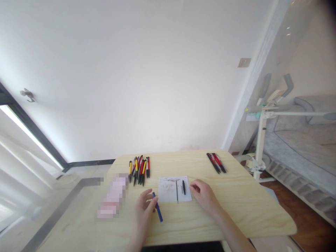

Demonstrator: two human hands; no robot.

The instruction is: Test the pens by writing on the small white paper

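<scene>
My left hand [145,203] is closed on a blue pen barrel [158,211], held at a slant between thumb and fingers just left of the paper. My right hand [206,196] rests at the right edge of the white paper [165,196], thumb and fingertips pinched together. Whether anything small is between those fingertips I cannot make out. On the paper lie a thin dark pen refill [177,192] and a short black pen piece [183,187]. A small greyish item beside the black piece is too small to name. Dark reddish scribbles mark the paper's upper left.
A pile of yellow, red and black pens [139,169] lies at the table's back left. Several red and black pens [216,163] lie side by side at the back right. A blurred pinkish item [112,197] is on the left. The wooden table [236,203] meets a white wall.
</scene>
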